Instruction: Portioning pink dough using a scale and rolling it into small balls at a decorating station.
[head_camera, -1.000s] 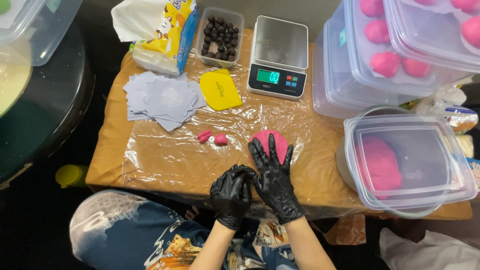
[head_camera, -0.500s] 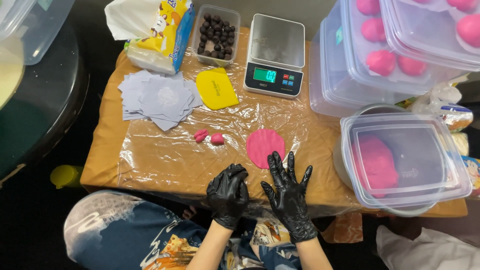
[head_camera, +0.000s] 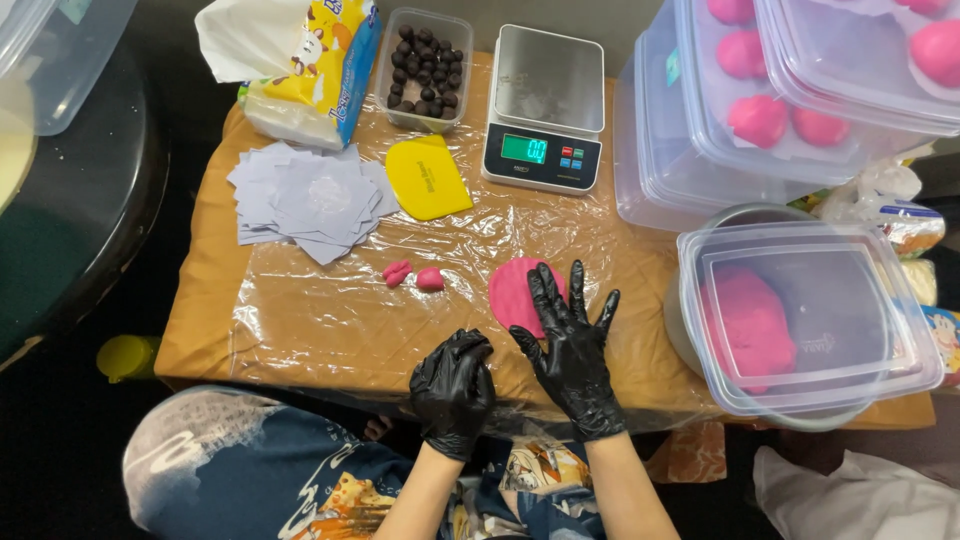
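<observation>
Both your hands wear black gloves. Your left hand (head_camera: 453, 385) is curled into a loose fist, knuckles up, close to your body. Your right hand (head_camera: 572, 350) lies just beside it — flat, palm down, fingers (head_camera: 548, 290) spread wide and pointing away from you. Both forearms are bare below the glove cuffs — angled inward towards each other

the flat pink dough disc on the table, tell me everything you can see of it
The pink dough disc is a flattened, roughly round piece of smooth, matte, soft-looking dough in a deep pink. It lies flat on the clear plastic film covering the brown table, just below the digital scale and to the right of two small pink dough bits. The spread fingers of the black-gloved right hand cover its right side, so that edge is hidden; whether they press on it cannot be told. The left hand is apart from it.
</observation>
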